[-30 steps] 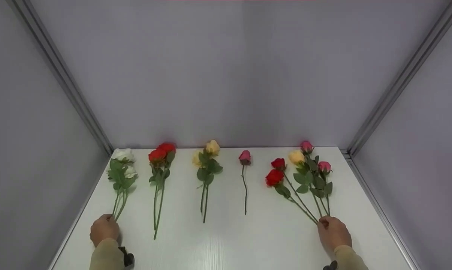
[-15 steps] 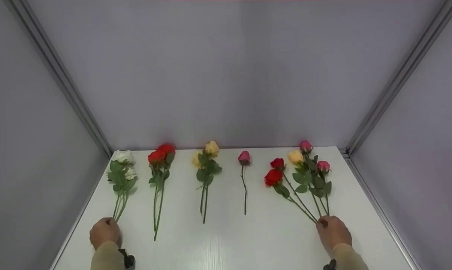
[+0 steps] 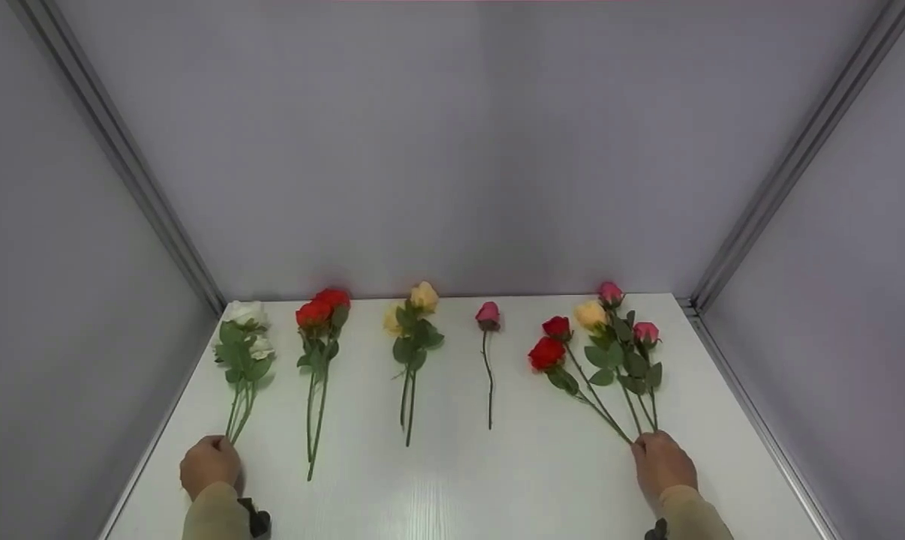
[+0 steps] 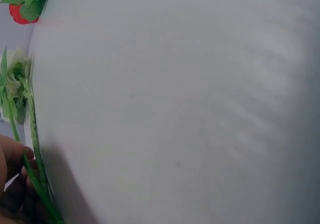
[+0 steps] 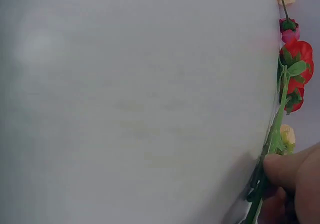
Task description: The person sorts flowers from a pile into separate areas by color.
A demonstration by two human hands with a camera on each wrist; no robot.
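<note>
At the table's left side, my left hand (image 3: 211,466) pinches the lower stems of the white roses (image 3: 247,313). The left wrist view shows the green stems (image 4: 36,149) between thumb and fingers. On the right, my right hand (image 3: 664,463) grips the stem ends of a fanned bunch. That bunch has two red roses (image 3: 547,353), a yellow rose (image 3: 590,315) and two pink roses (image 3: 610,293), with blooms lying toward the back edge. In the right wrist view the thumb (image 5: 280,169) presses on the stems; the other fingers are partly hidden.
Between the hands lie two orange-red roses (image 3: 315,313), two pale yellow roses (image 3: 424,297) and a single pink rose (image 3: 488,316), stems toward me. The white table (image 3: 437,487) is enclosed by grey panels (image 3: 452,150) at the back and both sides.
My right hand has shifted slightly left and turned a little over the stem ends. The left hand moved slightly toward me early on and then stayed still.
</note>
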